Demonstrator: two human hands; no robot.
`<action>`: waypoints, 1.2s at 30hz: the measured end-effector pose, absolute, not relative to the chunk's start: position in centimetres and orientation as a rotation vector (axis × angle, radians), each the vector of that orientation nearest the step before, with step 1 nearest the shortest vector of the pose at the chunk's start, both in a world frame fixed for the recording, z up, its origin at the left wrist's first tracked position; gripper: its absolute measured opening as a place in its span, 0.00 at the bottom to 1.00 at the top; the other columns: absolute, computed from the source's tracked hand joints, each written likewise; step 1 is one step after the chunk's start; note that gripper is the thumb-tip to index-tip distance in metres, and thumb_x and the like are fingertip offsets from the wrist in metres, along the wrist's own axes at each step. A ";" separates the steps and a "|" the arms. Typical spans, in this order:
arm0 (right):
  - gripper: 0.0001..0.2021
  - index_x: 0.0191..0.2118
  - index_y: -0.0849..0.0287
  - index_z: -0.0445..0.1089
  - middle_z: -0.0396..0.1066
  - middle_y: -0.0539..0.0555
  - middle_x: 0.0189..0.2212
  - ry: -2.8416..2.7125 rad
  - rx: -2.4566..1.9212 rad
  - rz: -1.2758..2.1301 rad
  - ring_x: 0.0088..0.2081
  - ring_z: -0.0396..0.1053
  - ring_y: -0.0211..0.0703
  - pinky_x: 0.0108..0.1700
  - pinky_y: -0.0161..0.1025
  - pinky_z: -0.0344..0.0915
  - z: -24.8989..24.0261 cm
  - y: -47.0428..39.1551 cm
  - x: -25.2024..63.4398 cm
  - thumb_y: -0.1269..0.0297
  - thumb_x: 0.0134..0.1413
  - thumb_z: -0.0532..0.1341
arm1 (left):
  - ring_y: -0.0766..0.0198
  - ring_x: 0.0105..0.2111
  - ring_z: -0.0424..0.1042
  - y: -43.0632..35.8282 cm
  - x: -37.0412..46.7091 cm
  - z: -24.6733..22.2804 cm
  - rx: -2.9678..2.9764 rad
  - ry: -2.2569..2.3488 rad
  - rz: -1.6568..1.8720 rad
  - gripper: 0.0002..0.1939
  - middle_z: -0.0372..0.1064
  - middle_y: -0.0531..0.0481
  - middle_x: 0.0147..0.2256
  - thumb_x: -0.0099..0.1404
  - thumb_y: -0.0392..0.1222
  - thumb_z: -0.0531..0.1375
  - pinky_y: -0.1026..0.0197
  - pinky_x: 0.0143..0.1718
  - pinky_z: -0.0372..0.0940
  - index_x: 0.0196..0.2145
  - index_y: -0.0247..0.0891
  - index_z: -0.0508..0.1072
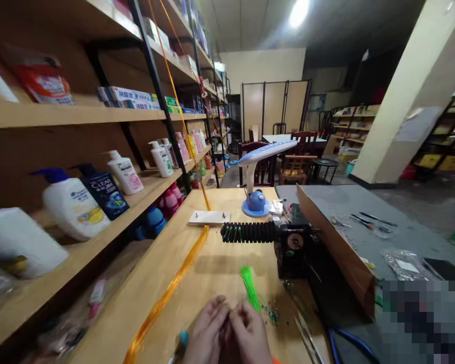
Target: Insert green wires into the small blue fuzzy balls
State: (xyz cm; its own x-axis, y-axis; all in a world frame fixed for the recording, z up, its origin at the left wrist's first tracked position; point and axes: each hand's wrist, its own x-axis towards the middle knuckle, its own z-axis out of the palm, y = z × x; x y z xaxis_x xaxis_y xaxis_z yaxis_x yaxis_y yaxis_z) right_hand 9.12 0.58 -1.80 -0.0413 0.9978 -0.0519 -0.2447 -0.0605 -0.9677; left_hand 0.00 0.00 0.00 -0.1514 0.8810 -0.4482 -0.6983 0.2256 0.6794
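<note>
1. Where the wooden table begins beside the shelf, orange strands trail down it from the white block.
2. The left hand is curled, fingertips pinched together; I cannot tell what they grip.
3. The right hand meets it, likewise pinched, its contents hidden.
4. Green strands lie just beyond the right hand, below the black ridged roller.
5. Metal tweezers rest farther right.

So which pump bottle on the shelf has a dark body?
The CLEAR bottle: dark navy, between the white bottle with a blue pump and the all-white-topped one.
</note>
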 end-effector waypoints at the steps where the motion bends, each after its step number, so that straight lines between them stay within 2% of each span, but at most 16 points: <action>1: 0.26 0.21 0.56 0.58 0.59 0.45 0.16 -1.010 -1.047 1.384 0.21 0.59 0.36 0.25 0.32 0.58 -1.7 0.7 9.1 0.38 0.44 0.65 | 0.51 0.41 0.80 -0.1 -0.1 0.0 0.234 1.017 1.399 0.20 0.79 0.45 0.33 0.47 0.29 0.74 0.55 0.44 0.74 0.37 0.34 0.74; 11: 0.27 0.20 0.55 0.57 0.61 0.45 0.13 -0.970 -0.992 1.455 0.17 0.59 0.34 0.22 0.31 0.55 -1.3 0.7 8.9 0.37 0.44 0.66 | 0.51 0.41 0.80 -0.6 -0.2 0.2 0.253 0.980 1.391 0.21 0.78 0.47 0.32 0.44 0.33 0.76 0.57 0.43 0.74 0.35 0.36 0.75; 19: 0.30 0.20 0.55 0.57 0.61 0.43 0.12 -0.882 -0.962 1.511 0.16 0.57 0.33 0.21 0.30 0.53 -1.2 0.6 8.7 0.34 0.38 0.68 | 0.49 0.43 0.80 -0.5 -0.1 0.4 0.255 0.990 1.406 0.23 0.79 0.46 0.33 0.42 0.33 0.77 0.56 0.44 0.74 0.36 0.36 0.74; 28: 0.29 0.21 0.55 0.58 0.62 0.45 0.13 -0.932 -0.957 1.459 0.17 0.60 0.34 0.22 0.31 0.55 -1.9 0.7 8.8 0.35 0.42 0.66 | 0.51 0.41 0.80 -0.6 -0.2 0.4 0.243 0.990 1.397 0.20 0.79 0.47 0.32 0.45 0.30 0.76 0.57 0.42 0.75 0.35 0.36 0.75; 36: 0.28 0.21 0.55 0.57 0.61 0.44 0.12 -0.946 -0.961 1.481 0.16 0.58 0.33 0.21 0.31 0.54 -1.4 0.7 8.8 0.35 0.41 0.66 | 0.51 0.40 0.80 -0.6 -0.2 0.3 0.249 1.003 1.409 0.20 0.78 0.47 0.31 0.45 0.30 0.75 0.57 0.42 0.75 0.35 0.36 0.75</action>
State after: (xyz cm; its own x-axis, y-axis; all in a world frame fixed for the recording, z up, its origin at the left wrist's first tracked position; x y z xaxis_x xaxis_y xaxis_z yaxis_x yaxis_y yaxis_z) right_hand 8.76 0.69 -1.38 -0.0919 0.9930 -0.0746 -0.3499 -0.1024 -0.9312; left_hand -0.21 -0.59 0.31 -0.1518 0.8900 -0.4300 -0.6978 0.2116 0.6843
